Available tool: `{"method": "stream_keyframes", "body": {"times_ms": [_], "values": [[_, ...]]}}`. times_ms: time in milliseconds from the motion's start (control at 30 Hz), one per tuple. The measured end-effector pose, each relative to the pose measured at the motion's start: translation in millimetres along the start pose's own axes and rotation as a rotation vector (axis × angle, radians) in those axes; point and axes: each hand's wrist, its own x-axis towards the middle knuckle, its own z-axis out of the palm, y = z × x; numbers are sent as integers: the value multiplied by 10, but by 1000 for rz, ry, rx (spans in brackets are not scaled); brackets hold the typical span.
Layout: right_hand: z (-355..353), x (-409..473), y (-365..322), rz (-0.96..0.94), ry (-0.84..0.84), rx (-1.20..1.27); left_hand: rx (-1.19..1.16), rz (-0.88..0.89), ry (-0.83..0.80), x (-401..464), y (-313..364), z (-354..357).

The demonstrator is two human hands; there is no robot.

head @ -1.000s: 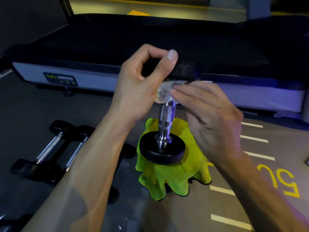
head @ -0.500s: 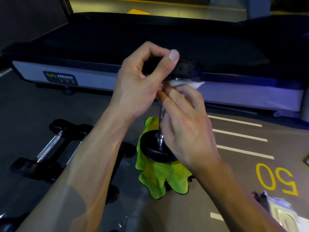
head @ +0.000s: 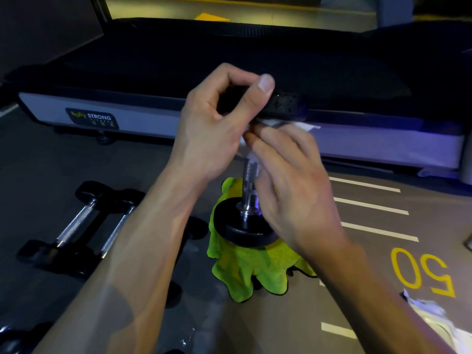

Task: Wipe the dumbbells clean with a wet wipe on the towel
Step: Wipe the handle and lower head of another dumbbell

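Dumbbell [head: 251, 175] stood upright on its lower black head, which rested on the green towel [head: 245, 267] spread on the floor. Your left hand [head: 212, 129] gripped the upper head, thumb and fingers curled round its rim. Your right hand [head: 293, 185] held the white wet wipe [head: 301, 125] against the top of the knurled handle, just under that upper head, fingers curled about it. Two more dumbbells [head: 84, 226] lay side by side on the floor to your left, well apart from the towel.
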Motion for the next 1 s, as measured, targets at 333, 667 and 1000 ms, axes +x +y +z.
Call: {"method": "stream_keyframes", "body": {"times_ms": [333,667,1000], "values": [[13,-413,-371,79,-390,-20,-25,8,1,-20,8,28],[-184,-500,-254,313,-214,299,-30,-31,66,-10,-55,-112],[56,-282,-606,160,-512,23,-61,-1,-14,-40,5,-39]]}}
